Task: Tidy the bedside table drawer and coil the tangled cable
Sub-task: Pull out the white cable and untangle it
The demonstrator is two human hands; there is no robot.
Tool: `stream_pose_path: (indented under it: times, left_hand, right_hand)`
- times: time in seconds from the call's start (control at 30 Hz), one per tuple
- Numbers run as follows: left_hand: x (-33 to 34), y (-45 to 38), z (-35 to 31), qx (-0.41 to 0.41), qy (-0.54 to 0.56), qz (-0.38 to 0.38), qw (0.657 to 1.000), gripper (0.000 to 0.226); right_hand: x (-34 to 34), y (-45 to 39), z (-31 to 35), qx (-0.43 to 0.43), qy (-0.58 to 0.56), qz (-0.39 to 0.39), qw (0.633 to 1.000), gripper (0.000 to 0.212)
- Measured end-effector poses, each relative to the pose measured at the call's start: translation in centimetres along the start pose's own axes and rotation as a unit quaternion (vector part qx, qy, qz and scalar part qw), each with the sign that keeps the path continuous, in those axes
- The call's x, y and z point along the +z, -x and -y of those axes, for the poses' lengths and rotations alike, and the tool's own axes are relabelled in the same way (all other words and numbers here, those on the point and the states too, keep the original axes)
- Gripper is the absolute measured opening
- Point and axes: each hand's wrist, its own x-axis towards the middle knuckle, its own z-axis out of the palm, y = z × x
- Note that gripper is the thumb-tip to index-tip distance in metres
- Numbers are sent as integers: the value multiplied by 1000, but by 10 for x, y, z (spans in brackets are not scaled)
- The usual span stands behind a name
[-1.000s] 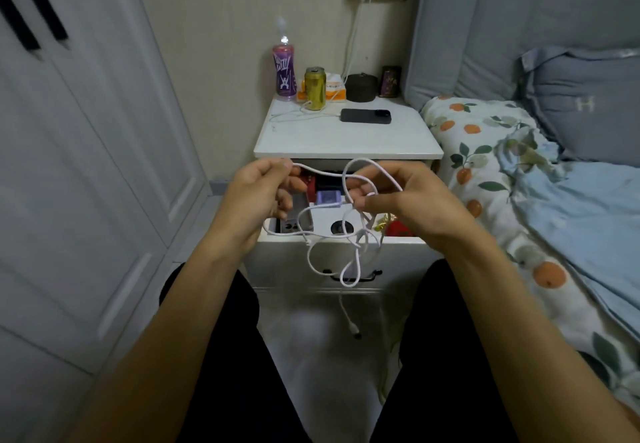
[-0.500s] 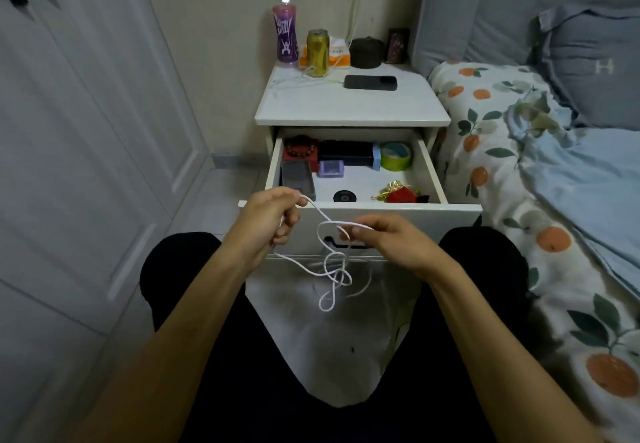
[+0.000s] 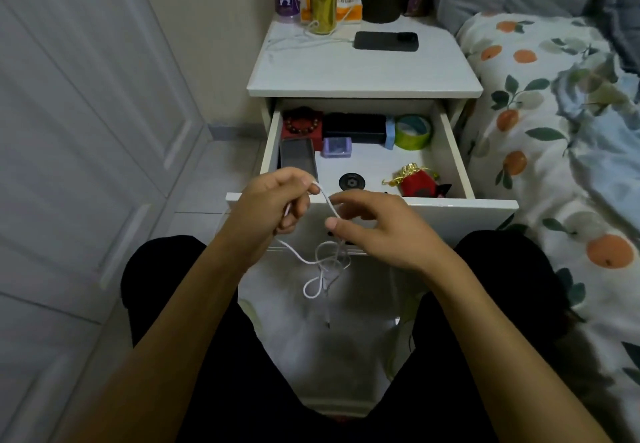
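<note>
Pinching the thin white tangled cable (image 3: 325,262) in my left hand (image 3: 273,205), I should tease the knot below loose with my right hand (image 3: 374,228), fingers spread, gripping nothing.

Left hand (image 3: 273,202) curled in a pinch (forearms converging), right hand (image 3: 377,226) fingers loosely spread.

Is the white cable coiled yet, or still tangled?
Still tangled. The white cable hangs in knotted, uneven loops below the left hand, which pinches one strand, and the right hand.
</note>
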Motion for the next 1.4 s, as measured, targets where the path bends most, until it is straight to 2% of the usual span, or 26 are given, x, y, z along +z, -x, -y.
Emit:
stream_pose_path:
  times: [0.07, 0.23, 0.3, 0.33, 0.37, 0.4, 0.43, 0.47, 0.5, 0.57, 0.63, 0.67, 0.77, 0.8, 0.83, 0.87, 0.93, 0.97, 1.03, 1.07, 1.17, 1.23, 1.3, 1.37, 1.4]
  left_hand:
    - [0, -2, -1, -3, 40, -5, 999, 26]
    - [-8, -9, 11, -31, 181, -76, 980, 27]
    - [-18, -14, 18, -55, 225, -136, 963, 24]
    - [-22, -15, 22, -63, 188, -168, 966, 23]
    - [-26, -15, 26, -62, 94, -195, 974, 19]
    - [-30, -14, 31, -41, -56, -208, 976, 13]
    - [-32, -10, 35, 7, -225, -192, 955, 11]
    - [-31, -5, 38, 76, -362, -143, 918, 24]
    - [-26, -3, 40, 142, -441, -78, 883, 36]
    - [-12, -4, 38, 191, -488, 34, 851, 40]
    - [-3, -5, 34, 204, -464, 78, 858, 25]
    - [-2, -5, 32, 211, -431, 59, 875, 22]
    - [-20, -6, 32, 138, -296, -103, 940, 22]
    - [-27, -5, 34, 120, -285, -150, 939, 21]
    - [-33, -3, 35, 121, -319, -173, 924, 19]
    - [-35, 0, 36, 133, -379, -163, 901, 16]
    - [-27, 4, 34, 147, -458, -85, 873, 27]
    - [-19, 4, 33, 155, -452, -42, 877, 32]
    - [-4, 3, 29, 199, -425, 6, 883, 20]
    - [-2, 3, 27, 212, -407, -7, 888, 16]
    - [-19, -2, 26, 168, -333, -150, 916, 20]
    - [-32, 2, 31, 145, -347, -189, 907, 18]
    - [-31, 6, 35, 132, -383, -106, 908, 7]
    - [-17, 5, 35, 122, -373, -5, 920, 11]
    - [-11, 3, 33, 131, -357, 16, 925, 11]
  right_hand:
    - [8, -10, -5, -15, -12, 12, 1000, 22]
    - [16, -15, -27, 48, -81, 68, 993, 24]
    - [13, -12, -31, 65, -105, 78, 989, 26]
    - [11, -11, -34, 67, -112, 73, 989, 28]
    - [9, -10, -35, 67, -114, 62, 989, 30]
    - [8, -10, -36, 65, -109, 54, 990, 31]
    - [7, -11, -35, 64, -101, 52, 991, 31]
    - [7, -13, -32, 61, -92, 57, 992, 31]
    - [8, -15, -29, 55, -83, 64, 993, 30]
    - [12, -20, -23, 28, -67, 73, 995, 28]
    - [13, -23, -20, 2, -41, 62, 997, 26]
    - [12, -22, -21, 2, -30, 51, 998, 26]
    - [5, -16, -31, 44, -37, 34, 998, 25]
    - [3, -14, -35, 58, -44, 33, 997, 25]
    - [2, -11, -37, 68, -47, 34, 996, 25]
    - [2, -10, -37, 69, -51, 35, 996, 25]
    - [4, -12, -30, 55, -58, 47, 996, 26]
    - [7, -14, -25, 43, -52, 54, 996, 27]
    - [12, -17, -16, 15, -38, 55, 998, 28]
    - [13, -17, -14, 8, -38, 48, 998, 27]
    - [7, -13, -21, 29, -55, 20, 998, 23]
    - [2, -8, -30, 53, -48, 19, 997, 24]
    - [1, -8, -31, 52, -33, 22, 998, 27]
    - [3, -14, -22, 30, -32, 29, 999, 29]
    - [4, -18, -17, 17, -34, 29, 999, 29]
